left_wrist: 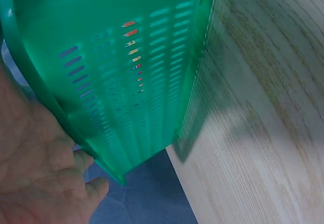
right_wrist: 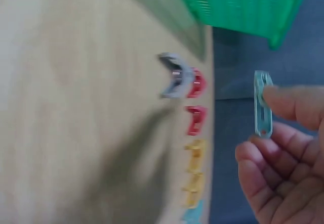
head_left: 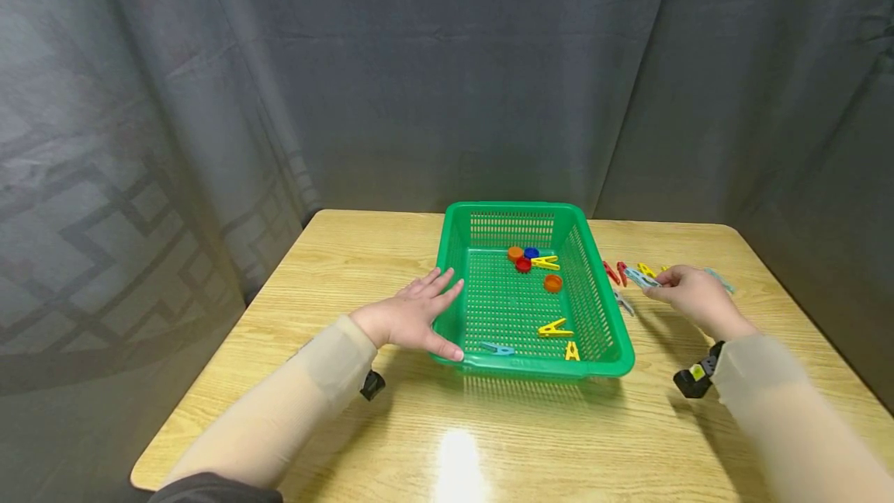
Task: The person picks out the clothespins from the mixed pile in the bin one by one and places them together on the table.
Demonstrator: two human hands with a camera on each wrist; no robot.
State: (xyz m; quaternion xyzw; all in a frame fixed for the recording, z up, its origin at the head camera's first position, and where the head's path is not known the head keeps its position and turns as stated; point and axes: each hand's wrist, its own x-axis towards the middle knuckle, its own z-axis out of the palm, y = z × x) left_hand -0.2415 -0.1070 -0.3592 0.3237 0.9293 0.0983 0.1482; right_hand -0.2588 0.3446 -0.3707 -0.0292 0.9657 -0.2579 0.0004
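My right hand (head_left: 698, 300) pinches a light blue clothespin (right_wrist: 263, 120) between thumb and fingers, above the table to the right of a green basket (head_left: 538, 365). Spread fingers of my left hand (head_left: 412, 317) lie along the basket's near left rim, with the thumb at the front corner. Inside the basket are yellow clothespins (head_left: 555, 330), a light blue clothespin (head_left: 497, 348) and several round bottle caps (head_left: 552, 283) in orange, red and blue. Red clothespins (right_wrist: 196, 120) and a grey clothespin (head_left: 624, 302) lie on the table near the basket's right wall.
Beyond the red ones, yellow clothespins (right_wrist: 195, 155) and a teal clothespin (head_left: 719, 279) also lie on the wooden table (head_left: 349, 270). Grey curtains (head_left: 447, 84) hang behind the table and at both sides.
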